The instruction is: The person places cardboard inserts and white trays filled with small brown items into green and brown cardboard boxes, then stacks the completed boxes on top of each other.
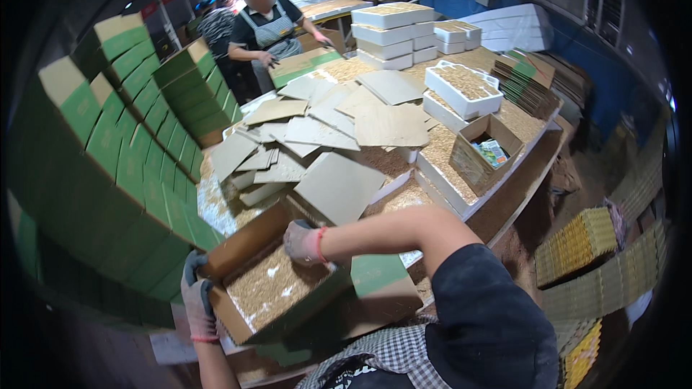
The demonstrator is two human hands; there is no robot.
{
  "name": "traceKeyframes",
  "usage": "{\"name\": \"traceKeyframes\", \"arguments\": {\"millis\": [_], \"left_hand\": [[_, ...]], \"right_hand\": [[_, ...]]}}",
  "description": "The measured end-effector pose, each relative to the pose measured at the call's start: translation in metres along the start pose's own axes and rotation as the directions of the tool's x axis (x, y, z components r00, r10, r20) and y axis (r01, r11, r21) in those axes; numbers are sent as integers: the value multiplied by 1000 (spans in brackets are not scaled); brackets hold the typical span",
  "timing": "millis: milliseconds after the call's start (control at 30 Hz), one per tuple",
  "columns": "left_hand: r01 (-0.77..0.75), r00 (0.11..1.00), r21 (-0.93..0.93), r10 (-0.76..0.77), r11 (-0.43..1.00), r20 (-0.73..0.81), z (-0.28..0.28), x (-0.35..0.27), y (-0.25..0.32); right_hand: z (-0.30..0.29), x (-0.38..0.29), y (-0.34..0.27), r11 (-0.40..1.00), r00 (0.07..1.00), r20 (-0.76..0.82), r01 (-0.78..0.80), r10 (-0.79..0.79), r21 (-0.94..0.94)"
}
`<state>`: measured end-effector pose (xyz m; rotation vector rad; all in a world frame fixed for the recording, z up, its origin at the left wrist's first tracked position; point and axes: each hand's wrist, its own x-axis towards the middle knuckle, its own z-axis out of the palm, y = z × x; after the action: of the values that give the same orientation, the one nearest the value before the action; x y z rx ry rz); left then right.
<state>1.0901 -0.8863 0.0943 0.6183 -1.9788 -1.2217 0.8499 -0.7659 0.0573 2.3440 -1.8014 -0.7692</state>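
An open cardboard box (230, 246) with green outer sides is tilted in front of me. Loose tan flakes (270, 286), like wood shavings or husks, lie inside with white scraps on top. My left hand (199, 294), in a grey-and-pink glove with dark fingertips, grips its left end wall. At the opposite end my right hand (304, 242), gloved the same way, is closed over the wall, its fingers partly hidden. Under my right forearm lies a green-and-tan cardboard flap (384, 281). Beyond the box is a loose pile of grey boards (340, 186).
Tall stacks of green cartons (151, 173) rise on the left. White foam trays of flakes (465, 89) and a small carton of packets (486, 154) stand on the table's right. Across it, another person (270, 32) handles a green carton (305, 65). Yellow bundles (578, 246) lie lower right.
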Motion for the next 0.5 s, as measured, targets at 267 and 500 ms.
{"name": "traceKeyframes", "arguments": {"millis": [267, 500], "left_hand": [[-165, 967, 279, 211, 946, -144, 41, 39, 72], [-743, 659, 437, 442, 506, 609, 196, 91, 148]], "right_hand": [[167, -123, 62, 375, 252, -278, -638, 927, 673], [164, -111, 97, 678, 305, -608, -389, 733, 623]]}}
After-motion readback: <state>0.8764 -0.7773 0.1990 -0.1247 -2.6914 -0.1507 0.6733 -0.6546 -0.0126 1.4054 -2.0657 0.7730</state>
